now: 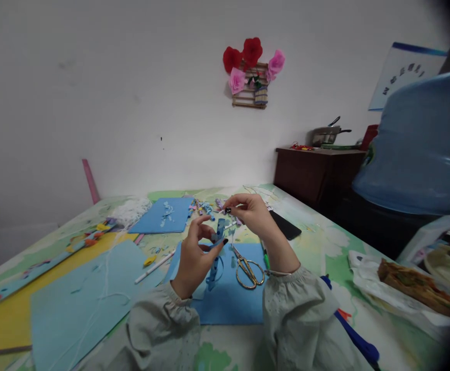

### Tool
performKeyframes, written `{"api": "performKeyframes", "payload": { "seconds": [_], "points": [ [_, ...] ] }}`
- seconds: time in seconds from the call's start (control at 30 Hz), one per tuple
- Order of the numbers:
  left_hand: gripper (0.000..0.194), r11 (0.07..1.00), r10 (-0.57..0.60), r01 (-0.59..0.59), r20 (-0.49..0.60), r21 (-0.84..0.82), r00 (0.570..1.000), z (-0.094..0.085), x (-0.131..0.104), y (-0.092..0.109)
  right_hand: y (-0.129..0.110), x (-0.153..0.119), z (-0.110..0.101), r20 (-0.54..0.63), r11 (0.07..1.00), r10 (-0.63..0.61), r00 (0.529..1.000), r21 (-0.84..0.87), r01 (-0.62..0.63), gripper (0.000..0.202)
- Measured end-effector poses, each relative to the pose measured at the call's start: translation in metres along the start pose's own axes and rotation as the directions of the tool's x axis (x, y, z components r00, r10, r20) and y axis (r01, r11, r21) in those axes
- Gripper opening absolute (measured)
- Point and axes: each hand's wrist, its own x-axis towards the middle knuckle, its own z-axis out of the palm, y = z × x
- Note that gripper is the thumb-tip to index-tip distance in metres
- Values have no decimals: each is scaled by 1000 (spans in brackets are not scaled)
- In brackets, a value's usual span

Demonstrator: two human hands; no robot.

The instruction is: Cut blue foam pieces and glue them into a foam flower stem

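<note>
My left hand (194, 253) is closed on a curled blue paper strip (221, 228), pinched between thumb and fingers above a blue sheet (228, 312). Part of the strip hangs in a loop below the thumb. To the right and a little higher, my right hand (253, 214) has thumb and forefinger pressed together; whatever is between them is too small to name. Gold-handled scissors (249, 273) lie with closed blades on the blue sheet, between my wrists. Small pale blue paper scraps (232, 262) lie near their blades.
Behind my hands are several small rolled paper pieces (205, 207) and another blue sheet (159, 221). A white stick (154, 267) and light blue sheet (74, 293) lie left. A black phone-like slab (287, 226), blue-handled tool (358, 340) and wrapped food (414, 288) are right.
</note>
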Motion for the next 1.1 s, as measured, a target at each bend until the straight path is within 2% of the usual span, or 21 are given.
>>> {"api": "performKeyframes", "payload": {
  "seconds": [0.17, 0.6, 0.77, 0.93, 1.1],
  "points": [
    [55, 1000, 4, -4, 15, -16, 1000, -1, 0, -2, 3, -1, -4, 71, 999, 9, 997, -47, -6, 18],
    [52, 998, -28, 29, 12, -48, 1000, -1, 1, 0, -2, -2, -6, 133, 979, -139, 981, -133, 157, 22],
    [49, 998, -40, 41, 21, -53, 999, -1, 1, 0, -5, -4, -9, 145, 974, -142, 979, -155, 164, 25],
    [50, 996, -36, 37, 15, -77, 999, -1, 2, -2, -8, -5, -8, 208, 974, -132, 969, -153, 166, 26],
    [51, 990, -54, 61, 58, -130, 997, -2, 5, -8, -5, -5, -8, 268, 970, -119, 956, -173, 169, 28]
  ]
}}
